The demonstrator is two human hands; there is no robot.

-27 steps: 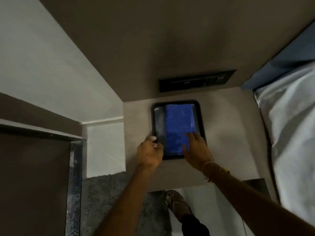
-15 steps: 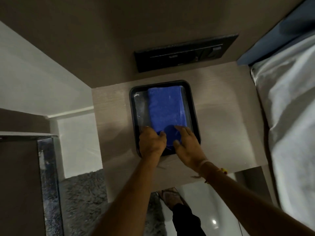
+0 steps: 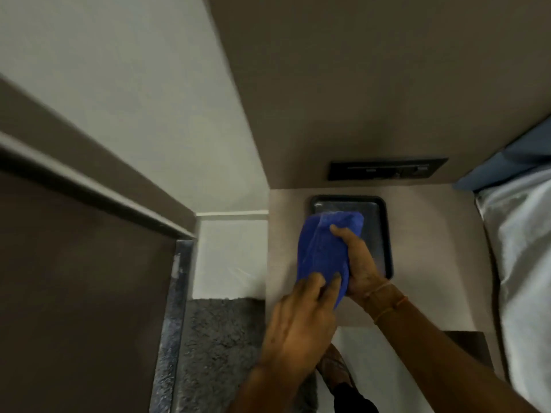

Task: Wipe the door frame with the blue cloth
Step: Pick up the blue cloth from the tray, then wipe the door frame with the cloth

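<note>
Two hands, left (image 3: 301, 326) and right (image 3: 356, 263), each grip clamped on one blue cloth (image 3: 320, 251)

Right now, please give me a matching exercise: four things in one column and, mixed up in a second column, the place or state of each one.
Things:
1. cloth
2. tray
3. rug
4. switch panel

Places or states:
A. grey, on the floor at the left
B. blue, bunched, held in both hands
C. dark, on the wall above the table
D. black, lying on the table

Pairs: 1-B, 2-D, 3-A, 4-C
</note>
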